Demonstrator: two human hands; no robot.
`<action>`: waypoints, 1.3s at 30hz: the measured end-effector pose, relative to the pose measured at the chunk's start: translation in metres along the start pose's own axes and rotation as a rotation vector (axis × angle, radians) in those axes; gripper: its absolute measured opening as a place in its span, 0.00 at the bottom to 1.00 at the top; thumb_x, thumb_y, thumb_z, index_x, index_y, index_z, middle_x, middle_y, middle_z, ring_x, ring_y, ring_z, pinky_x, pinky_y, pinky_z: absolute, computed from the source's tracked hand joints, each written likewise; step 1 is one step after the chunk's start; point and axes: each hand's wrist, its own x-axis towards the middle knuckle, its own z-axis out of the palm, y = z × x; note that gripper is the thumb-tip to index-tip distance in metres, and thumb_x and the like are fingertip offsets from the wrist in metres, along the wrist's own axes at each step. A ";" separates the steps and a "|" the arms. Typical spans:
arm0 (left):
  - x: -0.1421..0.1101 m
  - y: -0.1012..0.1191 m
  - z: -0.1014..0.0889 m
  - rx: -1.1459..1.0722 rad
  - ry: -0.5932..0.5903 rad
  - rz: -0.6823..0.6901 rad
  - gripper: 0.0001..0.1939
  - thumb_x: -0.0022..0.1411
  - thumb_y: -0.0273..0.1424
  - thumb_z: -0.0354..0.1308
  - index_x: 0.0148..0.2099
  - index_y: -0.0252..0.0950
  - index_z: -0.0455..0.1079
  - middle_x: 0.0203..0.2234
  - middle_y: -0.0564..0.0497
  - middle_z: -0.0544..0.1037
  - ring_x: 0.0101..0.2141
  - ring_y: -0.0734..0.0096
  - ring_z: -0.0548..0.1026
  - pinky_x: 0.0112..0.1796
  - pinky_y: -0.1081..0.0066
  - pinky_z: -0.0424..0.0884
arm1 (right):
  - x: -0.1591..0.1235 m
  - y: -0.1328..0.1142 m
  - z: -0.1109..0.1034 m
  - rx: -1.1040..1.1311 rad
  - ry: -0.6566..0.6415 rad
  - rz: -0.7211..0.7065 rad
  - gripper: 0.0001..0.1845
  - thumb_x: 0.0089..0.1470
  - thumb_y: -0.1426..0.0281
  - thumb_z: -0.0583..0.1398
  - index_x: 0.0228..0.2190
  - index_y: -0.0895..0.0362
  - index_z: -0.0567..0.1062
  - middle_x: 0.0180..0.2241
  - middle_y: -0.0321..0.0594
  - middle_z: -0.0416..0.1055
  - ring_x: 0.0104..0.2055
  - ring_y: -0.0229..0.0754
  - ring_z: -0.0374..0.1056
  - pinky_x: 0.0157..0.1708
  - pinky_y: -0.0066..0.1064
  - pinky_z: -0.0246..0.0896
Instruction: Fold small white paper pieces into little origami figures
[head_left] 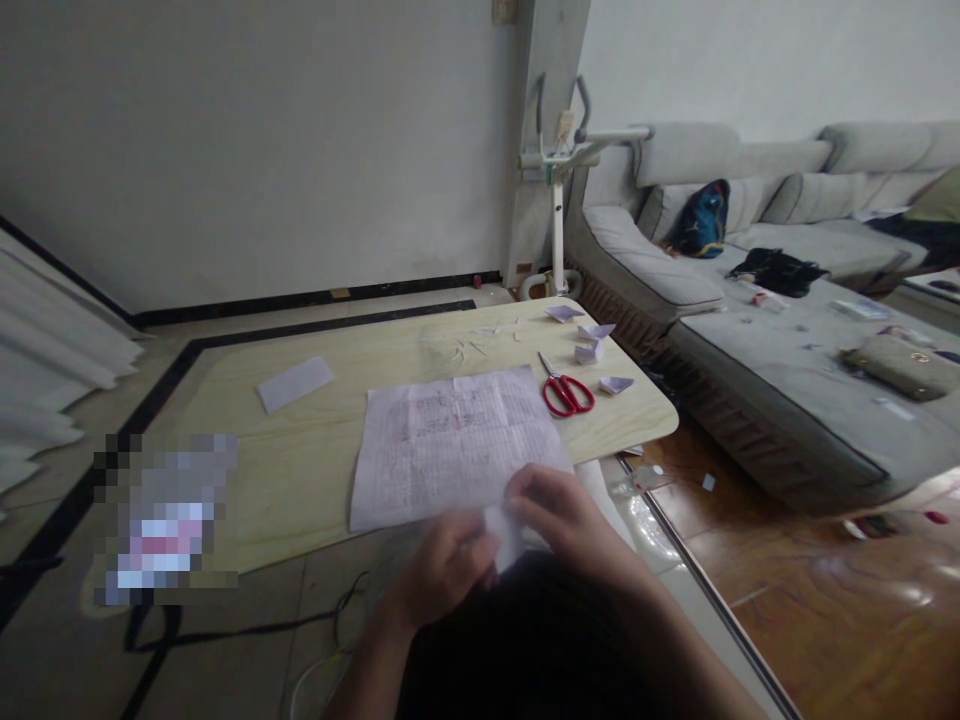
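Observation:
Between my two hands, low in the view over my lap, is a small white piece of paper (504, 538). My left hand (454, 560) grips its left side with fingers closed. On its upper right, the bent fingers of my right hand (553, 508) pinch it. Motion blur hides the paper's folds. Just beyond my hands, a large creased sheet (450, 440) with printed lines lies flat on the table. Red-handled scissors (568, 394) rest at its right corner, blades pointing away. Several small folded paper shapes (589, 352) stand near the table's right end.
The pale wooden table (337, 490) also bears a folded paper (295, 384) at left and thin paper scraps (469, 347) near the far edge. A pixelated device (165, 530) is at the left edge. A grey sofa (750, 370) stands to the right; a cable (247, 632) runs below the table.

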 end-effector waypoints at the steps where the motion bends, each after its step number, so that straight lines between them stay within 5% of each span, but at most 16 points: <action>1: 0.000 0.001 0.000 0.008 -0.022 -0.007 0.14 0.63 0.32 0.49 0.26 0.36 0.67 0.17 0.55 0.71 0.20 0.74 0.70 0.24 0.76 0.65 | 0.000 -0.001 0.000 0.025 -0.003 0.010 0.09 0.59 0.64 0.62 0.30 0.57 0.72 0.27 0.33 0.67 0.29 0.37 0.63 0.28 0.26 0.58; 9: -0.001 0.010 0.000 0.212 -0.009 0.036 0.20 0.63 0.30 0.50 0.18 0.37 0.66 0.13 0.54 0.72 0.18 0.74 0.70 0.23 0.76 0.65 | 0.001 0.002 -0.006 0.082 -0.034 0.045 0.10 0.56 0.63 0.64 0.30 0.57 0.74 0.26 0.34 0.68 0.29 0.37 0.63 0.28 0.26 0.58; 22: 0.001 0.008 0.000 0.358 0.060 0.091 0.24 0.67 0.34 0.49 0.18 0.38 0.64 0.13 0.54 0.70 0.18 0.73 0.69 0.22 0.73 0.60 | 0.002 0.002 -0.006 -0.025 0.031 0.033 0.11 0.58 0.63 0.62 0.29 0.57 0.73 0.25 0.34 0.68 0.27 0.37 0.63 0.27 0.27 0.57; 39: 0.005 -0.002 0.005 0.229 0.102 0.075 0.20 0.65 0.31 0.47 0.20 0.38 0.61 0.15 0.56 0.67 0.20 0.73 0.68 0.25 0.74 0.62 | 0.007 0.007 -0.002 0.060 0.169 0.018 0.13 0.55 0.62 0.64 0.27 0.58 0.72 0.23 0.33 0.67 0.26 0.37 0.63 0.27 0.28 0.57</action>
